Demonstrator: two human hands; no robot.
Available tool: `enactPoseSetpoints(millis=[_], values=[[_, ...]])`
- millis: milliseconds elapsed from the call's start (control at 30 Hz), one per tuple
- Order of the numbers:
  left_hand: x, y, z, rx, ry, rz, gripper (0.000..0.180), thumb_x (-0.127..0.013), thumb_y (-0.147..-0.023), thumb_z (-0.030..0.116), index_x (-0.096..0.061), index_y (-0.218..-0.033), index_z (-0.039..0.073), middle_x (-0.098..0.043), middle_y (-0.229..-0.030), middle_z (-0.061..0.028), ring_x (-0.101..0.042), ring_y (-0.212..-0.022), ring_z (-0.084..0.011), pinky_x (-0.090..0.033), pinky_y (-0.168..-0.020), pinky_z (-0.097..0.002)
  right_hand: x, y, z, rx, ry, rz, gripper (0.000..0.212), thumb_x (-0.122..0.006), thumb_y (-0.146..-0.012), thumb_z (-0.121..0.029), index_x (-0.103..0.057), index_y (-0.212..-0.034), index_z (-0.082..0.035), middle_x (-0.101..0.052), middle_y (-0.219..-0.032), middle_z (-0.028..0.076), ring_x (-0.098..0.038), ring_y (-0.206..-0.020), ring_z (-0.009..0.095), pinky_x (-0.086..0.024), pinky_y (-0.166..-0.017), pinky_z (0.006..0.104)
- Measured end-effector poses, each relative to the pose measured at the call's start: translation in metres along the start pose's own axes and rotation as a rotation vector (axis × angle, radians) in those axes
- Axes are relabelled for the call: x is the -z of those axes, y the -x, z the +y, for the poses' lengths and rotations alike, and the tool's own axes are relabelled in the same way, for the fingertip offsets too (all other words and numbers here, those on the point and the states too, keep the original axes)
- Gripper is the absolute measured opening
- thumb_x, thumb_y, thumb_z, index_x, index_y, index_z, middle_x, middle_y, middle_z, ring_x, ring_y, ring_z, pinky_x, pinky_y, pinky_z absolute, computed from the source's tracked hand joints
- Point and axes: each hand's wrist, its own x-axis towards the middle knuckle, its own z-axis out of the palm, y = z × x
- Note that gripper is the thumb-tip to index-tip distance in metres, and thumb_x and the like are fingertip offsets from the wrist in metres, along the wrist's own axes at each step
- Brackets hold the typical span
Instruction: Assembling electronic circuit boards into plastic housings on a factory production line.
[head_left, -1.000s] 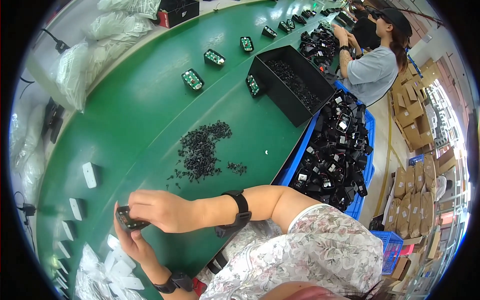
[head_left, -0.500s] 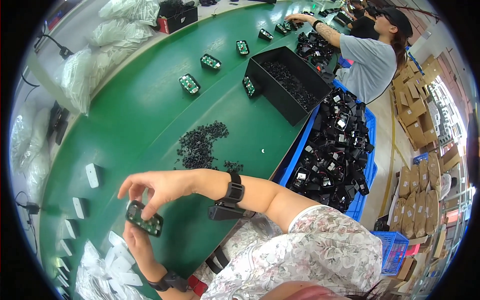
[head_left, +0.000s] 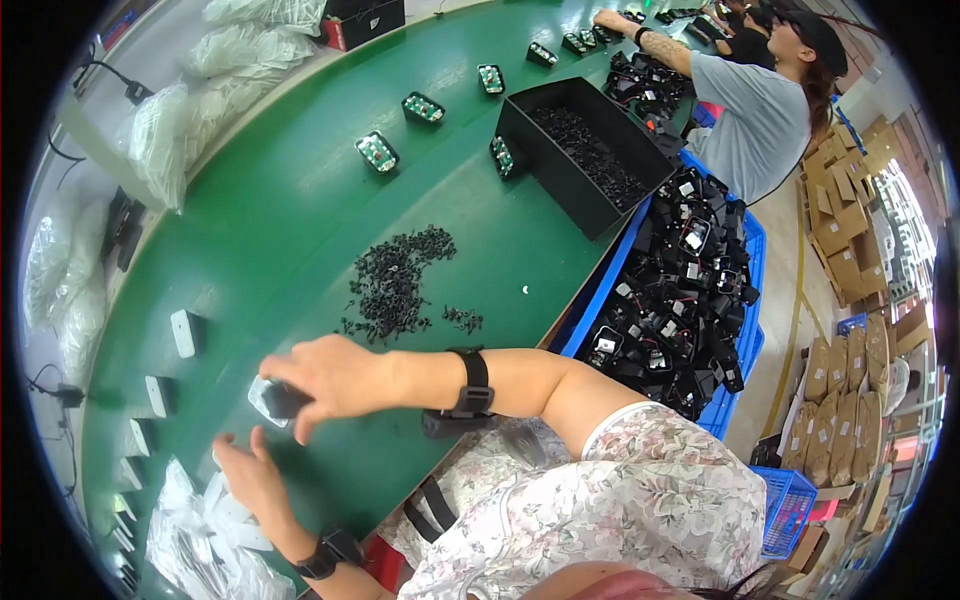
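Green conveyor belt (head_left: 300, 230) carrying a heap of small black parts (head_left: 392, 283) and black modules with green-and-white faces (head_left: 377, 152). White rectangular pieces (head_left: 184, 333) lie along the belt's far edge, beside clear whitish plastic bags (head_left: 160, 140). Black open bin (head_left: 590, 150) holding black parts; blue crate (head_left: 745, 340) filled with black housings bearing white labels. The right hand (head_left: 325, 378) grips a black piece with a pale face (head_left: 272, 400). Both wrists wear black bands. Worker's garment (head_left: 620, 510): white with a pink-and-grey floral print. Co-worker's shirt (head_left: 755, 120): grey. Brown cardboard boxes (head_left: 850, 370) at right.
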Motion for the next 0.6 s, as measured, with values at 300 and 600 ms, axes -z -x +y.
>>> enactPoseSetpoints(millis=[300, 600], values=[[-0.003, 0.0, 0.032, -0.011, -0.113, -0.072, 0.058, -0.062, -0.085, 0.036, -0.041, -0.124, -0.003, -0.051, -0.121, -0.0206, -0.047, -0.111, -0.0378, -0.042, -0.089, -0.0425, -0.056, 0.04, -0.009, 0.343, 0.592, 0.027, 0.027, -0.062, -0.071, -0.02, -0.057, -0.096, -0.009, -0.051, -0.08, 0.004, -0.051, -0.082, 0.02, -0.039, -0.063, 0.0304], [-0.025, -0.004, 0.013, -0.166, 0.041, 0.127, 0.068, -0.071, -0.074, 0.035, -0.042, -0.126, 0.001, -0.055, -0.108, -0.0199, -0.051, -0.103, -0.0371, -0.046, -0.082, -0.0432, -0.029, 0.037, -0.005, 0.238, 0.401, -0.2, 0.044, -0.063, -0.071, -0.01, -0.055, -0.113, -0.005, -0.055, -0.091, 0.012, -0.055, -0.087, 0.029, -0.047, -0.074, 0.0369]])
